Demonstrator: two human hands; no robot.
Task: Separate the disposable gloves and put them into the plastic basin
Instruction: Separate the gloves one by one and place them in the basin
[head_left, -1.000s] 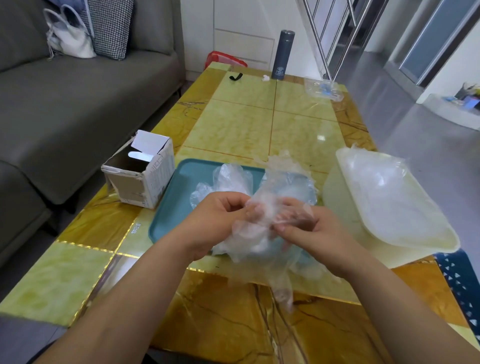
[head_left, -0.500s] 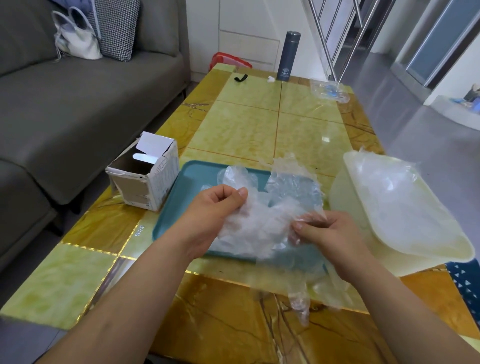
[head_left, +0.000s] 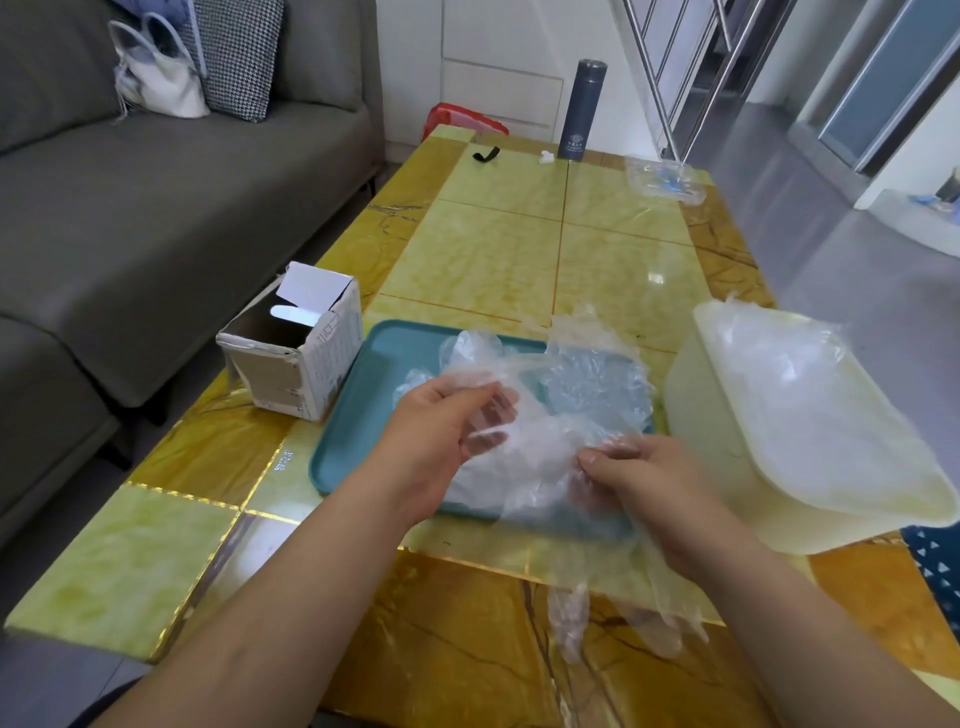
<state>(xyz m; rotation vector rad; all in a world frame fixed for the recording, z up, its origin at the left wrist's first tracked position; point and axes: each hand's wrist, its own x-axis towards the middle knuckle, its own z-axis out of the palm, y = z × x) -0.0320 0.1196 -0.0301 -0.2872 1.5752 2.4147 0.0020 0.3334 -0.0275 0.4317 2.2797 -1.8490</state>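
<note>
A clump of clear disposable gloves (head_left: 540, 447) is stretched between my two hands above a teal tray (head_left: 358, 415). My left hand (head_left: 441, 436) pinches one glove at the clump's upper left edge. My right hand (head_left: 639, 478) pinches the rest at the right, and loose glove fingers hang down below it over the table's near side. More clear gloves (head_left: 597, 379) lie on the tray behind my hands. The pale plastic basin (head_left: 717, 441) stands to the right of the tray and holds several separated gloves (head_left: 789, 384).
An open cardboard box (head_left: 296, 353) sits left of the tray on the yellow-green table (head_left: 519, 249). A dark flask (head_left: 582, 109), a black clip (head_left: 485, 154) and a clear plastic bag (head_left: 662, 179) are at the far end. A grey sofa (head_left: 156, 208) runs along the left.
My hands have drawn apart, left hand to the left and right hand to the right, spreading the glove clump that was bunched between them a second ago.
</note>
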